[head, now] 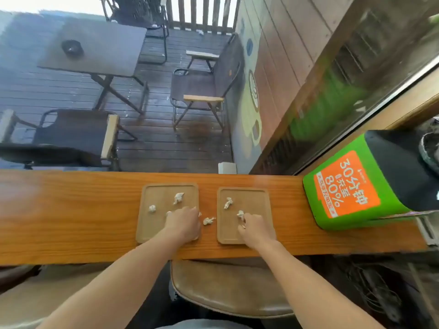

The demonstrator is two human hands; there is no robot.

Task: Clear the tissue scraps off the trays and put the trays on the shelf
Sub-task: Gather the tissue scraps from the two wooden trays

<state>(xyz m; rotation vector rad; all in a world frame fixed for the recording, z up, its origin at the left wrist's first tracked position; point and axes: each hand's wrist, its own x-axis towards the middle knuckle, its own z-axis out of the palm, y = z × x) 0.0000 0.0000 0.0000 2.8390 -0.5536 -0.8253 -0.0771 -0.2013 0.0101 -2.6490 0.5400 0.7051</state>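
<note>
Desk (71, 217): we see it spanning mid-frame, carrying both trays.
Left tray (152, 231): centre frame, two scraps clear.
Right tray (260, 203): just beside it, scraps remaining.
Left hand (184, 224): palm down; grip unclear to us.
Right hand (253, 227): fingers pinching a tissue scrap (240, 214).
Progress: we judge clearing barely begun.
Hidden: shelf nowhere visible to us.

Bare orange-brown wooden counter (71, 210) lay open toward nine o'clock of the two tan rectangular trays (152, 231); a green-and-orange printed box (342, 186) blocked three o'clock.
</note>
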